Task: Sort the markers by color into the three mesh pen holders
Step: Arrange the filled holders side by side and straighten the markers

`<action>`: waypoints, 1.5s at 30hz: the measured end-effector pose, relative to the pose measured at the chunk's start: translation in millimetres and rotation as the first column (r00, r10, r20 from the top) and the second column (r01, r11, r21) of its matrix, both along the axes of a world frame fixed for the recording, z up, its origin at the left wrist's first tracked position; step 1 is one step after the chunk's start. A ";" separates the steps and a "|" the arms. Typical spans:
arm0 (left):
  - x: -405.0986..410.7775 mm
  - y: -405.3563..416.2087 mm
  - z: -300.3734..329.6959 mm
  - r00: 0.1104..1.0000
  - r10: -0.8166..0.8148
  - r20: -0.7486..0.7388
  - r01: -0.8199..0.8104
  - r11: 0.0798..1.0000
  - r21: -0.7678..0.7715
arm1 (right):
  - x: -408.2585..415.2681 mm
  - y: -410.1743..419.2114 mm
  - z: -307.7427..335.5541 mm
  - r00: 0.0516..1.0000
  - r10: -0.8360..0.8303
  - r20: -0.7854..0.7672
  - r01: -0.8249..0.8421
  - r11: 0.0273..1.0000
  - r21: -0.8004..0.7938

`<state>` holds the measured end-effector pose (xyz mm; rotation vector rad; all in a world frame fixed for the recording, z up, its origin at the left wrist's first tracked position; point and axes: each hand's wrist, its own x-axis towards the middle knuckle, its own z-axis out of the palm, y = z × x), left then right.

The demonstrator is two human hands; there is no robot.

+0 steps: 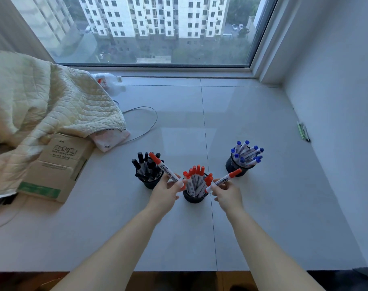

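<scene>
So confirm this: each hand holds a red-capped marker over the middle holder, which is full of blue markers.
Wrong on one point. In the head view the middle holder contains red markers, not blue. The left hand and right hand do each hold a red-capped marker.

Cream quilted blanket (42,106) draped over cardboard box (57,164) at left; plastic bottle (107,79) near window (153,30); grey cable (145,122) looped on sill

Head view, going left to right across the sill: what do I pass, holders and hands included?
Cardboard box → holder of black markers → left hand gripping a red marker → holder of red markers → right hand gripping another red marker → holder of blue markers.
</scene>
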<state>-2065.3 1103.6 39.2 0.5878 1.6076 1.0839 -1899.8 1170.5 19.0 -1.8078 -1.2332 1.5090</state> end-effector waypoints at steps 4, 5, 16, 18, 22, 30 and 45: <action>-1.0 -3.1 -4.9 0.996 0.080 -0.031 -0.081 0.997 -0.020 | -3.7 -8.1 -10.1 0.995 0.089 0.044 -0.089 0.996 -0.014; -1.5 -3.4 -7.9 0.995 0.091 -0.051 -0.093 0.995 -0.032 | -3.8 -10.3 -12.1 0.992 0.106 0.061 -0.107 0.994 0.010; 3.1 -3.4 -27.1 0.964 0.218 -0.154 -0.230 0.971 -0.065 | -7.5 -8.8 -22.4 0.858 0.185 0.480 -0.357 0.886 0.297; 5.4 -2.4 -27.2 0.966 0.233 -0.115 -0.241 0.968 -0.063 | -8.3 -9.2 -26.5 0.797 0.236 0.556 -0.424 0.874 0.236; 10.8 1.9 -26.9 0.965 0.260 -0.041 -0.262 0.962 -0.077 | -6.6 -12.3 -32.9 0.774 0.263 0.576 -0.427 0.889 0.168; 28.7 5.2 -33.1 0.950 0.139 -0.279 -0.162 0.985 -0.061 | 0.6 -9.8 -27.2 0.834 0.236 0.498 -0.384 0.898 0.217; 36.6 10.5 -41.9 0.822 0.040 -0.567 -0.078 0.996 -0.042 | -3.6 -5.6 -21.3 0.825 0.209 0.525 -0.406 0.866 0.293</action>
